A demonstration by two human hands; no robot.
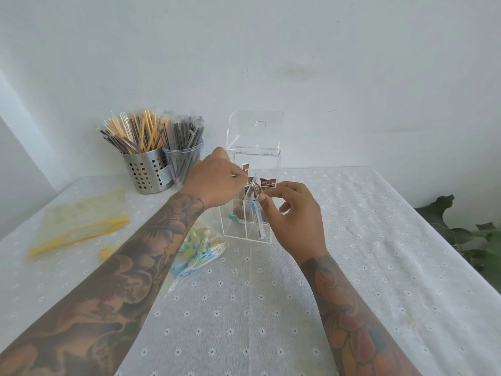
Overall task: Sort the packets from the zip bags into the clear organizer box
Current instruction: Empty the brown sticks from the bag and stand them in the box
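Note:
The clear organizer box stands mid-table with its lid tipped up at the back. Brown packets stand in its rear compartments. My right hand pinches a white-and-blue packet that reaches down into the front right compartment. My left hand is at the box's left top edge with its fingers curled over the opening; what they hold is hidden. A zip bag of blue, yellow and white packets lies left of the box, partly under my left forearm.
An empty yellow-edged zip bag lies flat at the left. A perforated steel cup and a clear cup of wrapped sticks stand at the back left by the wall. Plant leaves reach past the table's right edge.

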